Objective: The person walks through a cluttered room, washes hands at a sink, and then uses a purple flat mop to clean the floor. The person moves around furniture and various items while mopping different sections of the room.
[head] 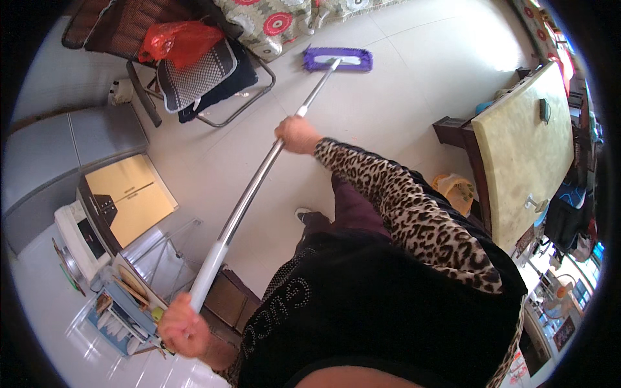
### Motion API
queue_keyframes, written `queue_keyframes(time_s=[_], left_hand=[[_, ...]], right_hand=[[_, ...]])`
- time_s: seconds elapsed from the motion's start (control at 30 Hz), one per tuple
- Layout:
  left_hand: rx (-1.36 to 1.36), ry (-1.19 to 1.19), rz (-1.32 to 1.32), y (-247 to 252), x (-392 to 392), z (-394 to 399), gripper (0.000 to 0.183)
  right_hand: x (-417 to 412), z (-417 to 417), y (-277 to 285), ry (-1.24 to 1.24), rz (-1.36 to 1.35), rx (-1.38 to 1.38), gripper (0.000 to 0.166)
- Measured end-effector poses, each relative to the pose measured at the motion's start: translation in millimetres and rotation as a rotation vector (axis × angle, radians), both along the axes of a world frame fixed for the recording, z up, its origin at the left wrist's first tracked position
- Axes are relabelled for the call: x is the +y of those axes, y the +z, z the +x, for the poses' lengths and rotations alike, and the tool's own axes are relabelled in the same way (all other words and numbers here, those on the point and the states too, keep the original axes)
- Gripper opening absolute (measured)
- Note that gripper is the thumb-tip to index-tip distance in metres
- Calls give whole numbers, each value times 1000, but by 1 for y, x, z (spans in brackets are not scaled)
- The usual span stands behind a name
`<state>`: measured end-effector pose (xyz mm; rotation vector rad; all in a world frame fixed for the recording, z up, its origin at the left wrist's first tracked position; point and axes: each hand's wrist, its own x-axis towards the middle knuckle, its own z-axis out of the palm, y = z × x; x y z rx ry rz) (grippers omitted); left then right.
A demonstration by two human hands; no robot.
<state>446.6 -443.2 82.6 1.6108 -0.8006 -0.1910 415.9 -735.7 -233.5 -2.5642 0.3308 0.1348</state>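
Observation:
A flat mop with a metal pole [254, 186] runs diagonally across the head view. My left hand [184, 325] is wrapped around the white grip [209, 274] at the pole's near end. Farther up, my right hand [298, 136] is closed around the shaft just below a white collar. The purple fringed mop head [366, 60] lies on the pale tiled floor [407, 92], beyond a folding chair's metal leg and near a patterned cloth's edge. My right sleeve is leopard print.
On the left, a folding chair [268, 80] holds cushions and a red plastic bag [179, 41]. Floral cloth [271, 24] hangs at the top. A cream-topped table [524, 145] stands right, beside a yellow basket [453, 191]. A yellow-doored cabinet [133, 194] is at left.

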Motion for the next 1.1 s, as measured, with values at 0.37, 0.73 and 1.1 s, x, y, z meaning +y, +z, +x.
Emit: queue_keyframes(time_s=[0.37, 0.73, 1.1], left_hand=[[56, 77, -38, 102, 218, -32, 28], [35, -127, -462, 117, 310, -51, 36], [-78, 859, -216, 71, 256, -81, 30]], right_hand=[[263, -48, 43, 231, 457, -115, 16], [319, -21, 105, 411, 415, -143, 17], [358, 99, 29, 584, 411, -321, 30]])
